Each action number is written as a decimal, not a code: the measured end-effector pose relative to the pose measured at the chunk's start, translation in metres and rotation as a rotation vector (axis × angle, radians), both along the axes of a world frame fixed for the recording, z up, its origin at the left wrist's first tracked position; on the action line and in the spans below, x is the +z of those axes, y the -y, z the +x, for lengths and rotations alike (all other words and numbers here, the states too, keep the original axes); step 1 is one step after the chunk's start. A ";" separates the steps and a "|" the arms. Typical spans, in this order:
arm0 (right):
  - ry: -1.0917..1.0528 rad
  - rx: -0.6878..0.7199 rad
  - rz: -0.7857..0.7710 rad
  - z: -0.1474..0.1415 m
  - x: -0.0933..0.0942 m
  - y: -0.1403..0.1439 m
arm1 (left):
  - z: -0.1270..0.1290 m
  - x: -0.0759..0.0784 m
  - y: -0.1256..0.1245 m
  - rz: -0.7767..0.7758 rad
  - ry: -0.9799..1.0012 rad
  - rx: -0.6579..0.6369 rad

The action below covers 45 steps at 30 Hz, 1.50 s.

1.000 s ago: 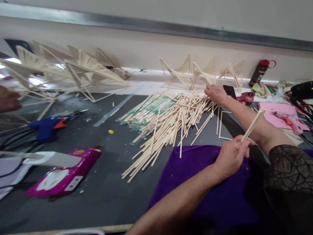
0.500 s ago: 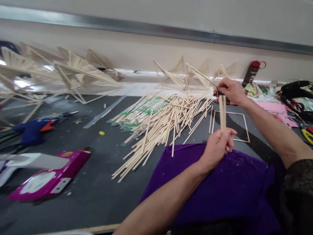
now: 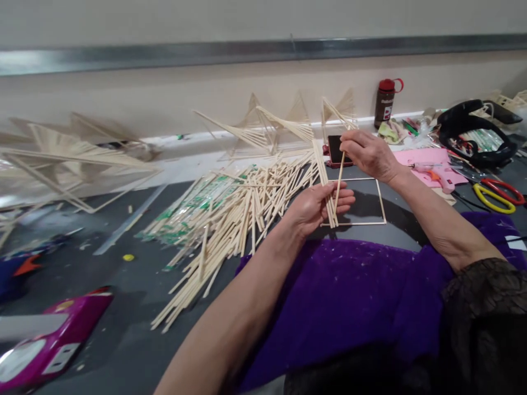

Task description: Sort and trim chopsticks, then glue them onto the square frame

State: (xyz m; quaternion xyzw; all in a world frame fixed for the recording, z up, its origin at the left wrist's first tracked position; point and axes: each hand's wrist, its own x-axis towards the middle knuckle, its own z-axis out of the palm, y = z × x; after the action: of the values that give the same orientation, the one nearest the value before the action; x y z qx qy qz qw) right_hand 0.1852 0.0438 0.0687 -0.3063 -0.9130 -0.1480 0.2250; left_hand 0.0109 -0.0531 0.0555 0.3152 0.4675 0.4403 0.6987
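Loosely fanned, the bundle of sticks (image 3: 325, 181) lies across the half-open palm of the left hand (image 3: 317, 206), above the square stick frame (image 3: 381, 222). Just beyond that frame, the right hand (image 3: 366, 153) pinches a single stick (image 3: 338, 186), seemingly touching the bundle.

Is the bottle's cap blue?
No, the bottle by the wall has a red cap with a red loop.
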 end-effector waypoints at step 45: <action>-0.476 0.225 -1.043 -0.007 0.001 0.001 | 0.014 -0.056 -0.039 0.484 -0.047 -0.191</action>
State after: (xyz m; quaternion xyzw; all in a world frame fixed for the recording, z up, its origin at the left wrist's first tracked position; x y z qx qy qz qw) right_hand 0.1782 0.0423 0.0695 -0.3027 -0.8163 0.4189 0.2578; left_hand 0.0244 -0.0144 -0.0006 0.5258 0.3330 0.4640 0.6304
